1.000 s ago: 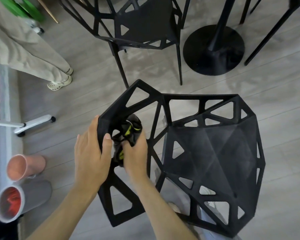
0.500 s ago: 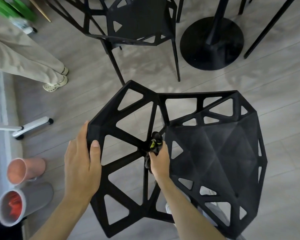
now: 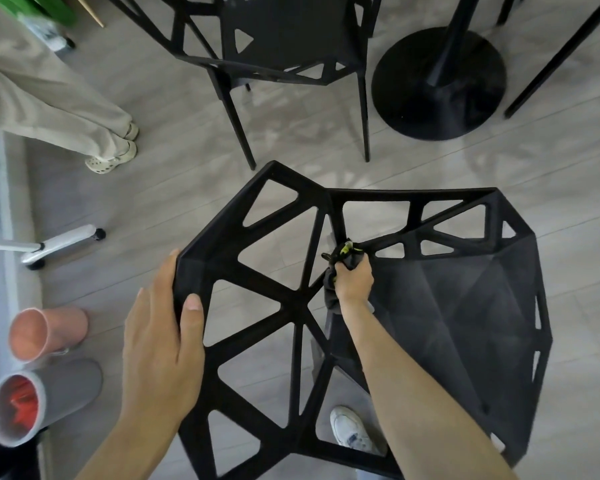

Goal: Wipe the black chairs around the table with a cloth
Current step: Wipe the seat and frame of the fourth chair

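A black chair [image 3: 465, 327] with a lattice of triangular cut-outs fills the middle of the view, its backrest towards me. My left hand [image 3: 163, 344] grips the backrest's left edge, thumb on the front face. My right hand [image 3: 354, 280] grips a bunched dark grey cloth [image 3: 345, 254] with yellow-green marks, pressed where the backrest meets the seat. Part of the cloth hangs below the hand behind a strut. A second black chair [image 3: 281, 36] stands farther off at the top.
The table's round black base [image 3: 437, 84] stands at the top right, with a thin black leg [image 3: 561, 57] beside it. Another person's trouser legs and shoes [image 3: 111, 150] are at the left. Pink [image 3: 45, 332] and grey [image 3: 42, 401] cylinders lie at the lower left. My white shoe [image 3: 350, 431] shows below the chair.
My right hand has carried the cloth from the backrest's left part rightward to the joint with the seat. My left hand has kept its grip on the left edge.
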